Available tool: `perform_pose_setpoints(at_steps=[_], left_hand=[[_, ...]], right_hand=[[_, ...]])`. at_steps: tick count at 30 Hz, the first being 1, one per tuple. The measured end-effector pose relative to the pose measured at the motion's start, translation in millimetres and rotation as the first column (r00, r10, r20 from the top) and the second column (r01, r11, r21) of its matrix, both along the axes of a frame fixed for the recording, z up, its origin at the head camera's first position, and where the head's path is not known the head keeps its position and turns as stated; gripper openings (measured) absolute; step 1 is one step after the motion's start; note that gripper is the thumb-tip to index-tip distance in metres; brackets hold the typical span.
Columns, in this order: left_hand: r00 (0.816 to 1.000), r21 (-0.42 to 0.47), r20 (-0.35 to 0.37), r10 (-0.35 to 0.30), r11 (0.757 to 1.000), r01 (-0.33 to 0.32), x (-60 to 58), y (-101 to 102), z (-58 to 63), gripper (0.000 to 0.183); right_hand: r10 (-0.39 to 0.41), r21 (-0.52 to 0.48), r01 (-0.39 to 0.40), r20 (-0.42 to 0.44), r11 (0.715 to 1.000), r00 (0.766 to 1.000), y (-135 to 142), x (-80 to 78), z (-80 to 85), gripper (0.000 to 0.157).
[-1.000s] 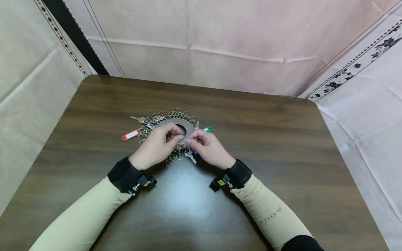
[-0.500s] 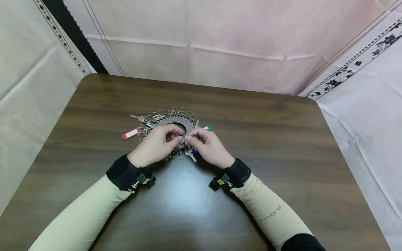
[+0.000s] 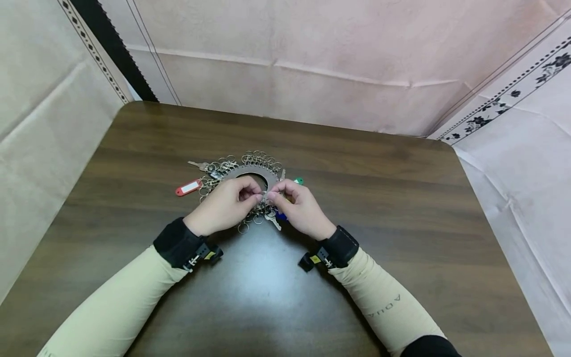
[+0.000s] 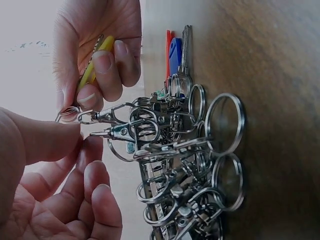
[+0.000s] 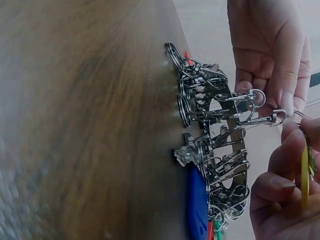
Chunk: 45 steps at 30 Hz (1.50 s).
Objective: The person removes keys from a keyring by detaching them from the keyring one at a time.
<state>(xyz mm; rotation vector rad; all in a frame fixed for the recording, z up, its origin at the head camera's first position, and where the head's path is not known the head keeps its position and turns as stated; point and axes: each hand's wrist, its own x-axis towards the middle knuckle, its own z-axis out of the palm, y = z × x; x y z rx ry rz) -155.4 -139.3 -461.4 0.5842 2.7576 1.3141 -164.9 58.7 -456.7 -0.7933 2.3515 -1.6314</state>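
A flat grey ring holder (image 3: 267, 174) lies on the table, its edge lined with metal snap hooks (image 4: 120, 131) and split rings. My right hand (image 3: 303, 208) holds a yellow key tag (image 5: 305, 177) and a key against its curled fingers. A small split ring (image 4: 67, 115) runs from the right fingertips to my left hand (image 3: 227, 204), whose thumb and forefinger pinch it beside a snap hook's end. Whether the ring passes through the hook is hidden by the fingertips. A red key tag (image 3: 188, 187), a green tag (image 3: 299, 181) and a blue tag (image 5: 197, 202) hang from the holder.
Loose keys on the holder stick outward, one key (image 3: 273, 222) toward the front and another key (image 3: 198, 165) to the left. The brown wooden table (image 3: 401, 208) extends around it. Pale cloth (image 3: 312, 59) hangs behind and at both sides.
Both hands stay in nearly the same place at the holder's front, with only slight fingertip movement. The head view has shifted slightly.
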Motion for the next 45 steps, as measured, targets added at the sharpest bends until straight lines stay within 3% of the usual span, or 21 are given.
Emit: perform_pose_setpoints(at_steps=[10,18,45], left_hand=[[0.999,0.042,-0.031,0.019,0.999,-0.018,0.9,3.5,-0.2,0.003],[0.998,0.046,-0.056,0.007,0.999,-0.005,0.1,2.7,2.4,0.006],[0.999,-0.011,0.030,-0.041,0.999,0.041,-0.4,4.6,-2.0,0.010]], right_hand=[[-0.014,0.014,0.014,0.055,1.000,0.998,1.5,1.4,1.2,0.013],[0.001,0.015,-0.001,0.032,1.000,0.999,2.1,0.6,6.1,0.012],[-0.012,-0.010,0.012,0.014,1.000,1.000,2.3,0.4,2.9,0.013]])
